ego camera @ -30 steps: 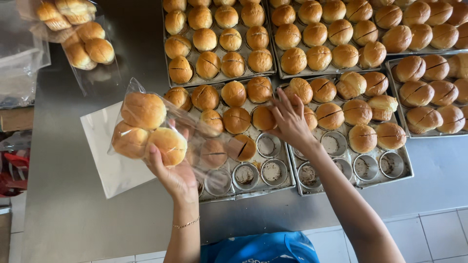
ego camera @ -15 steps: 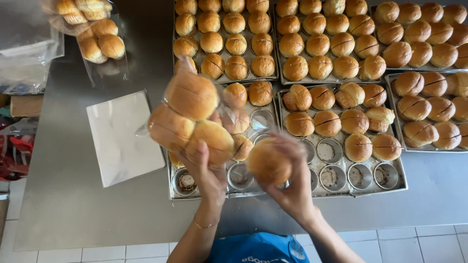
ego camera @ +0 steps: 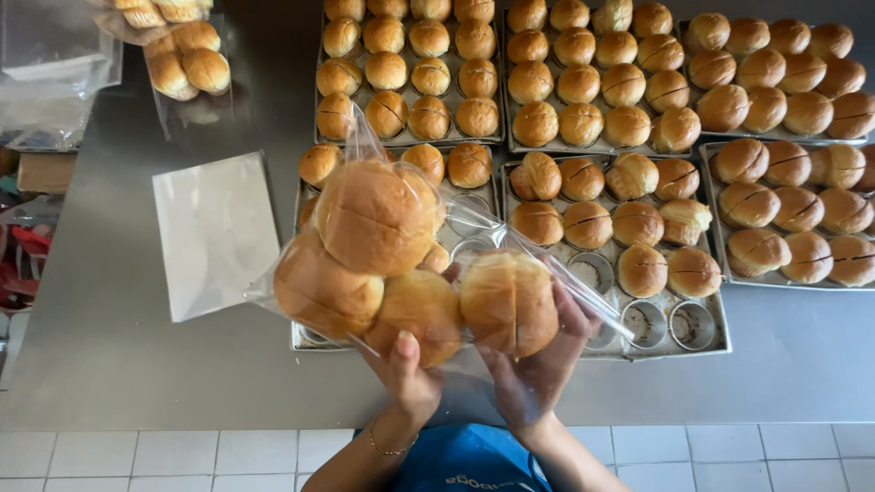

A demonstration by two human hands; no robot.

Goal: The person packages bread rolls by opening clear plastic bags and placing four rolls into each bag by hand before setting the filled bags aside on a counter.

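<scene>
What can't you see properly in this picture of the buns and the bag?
- Head view: part of the half-emptied tray lies behind the clear bag and its buns, so its remaining buns cannot be counted.
- The left hand and right hand show only partly; their fingers sit behind the bun and bag.
- The filled bag at top left and the far trays are cut off by the picture's top edge.

Both hands, left [ego camera: 410, 378] and right [ego camera: 538, 369], push a bun [ego camera: 509, 302] into a clear bag [ego camera: 374, 260] above baking trays [ego camera: 720, 339].
</scene>
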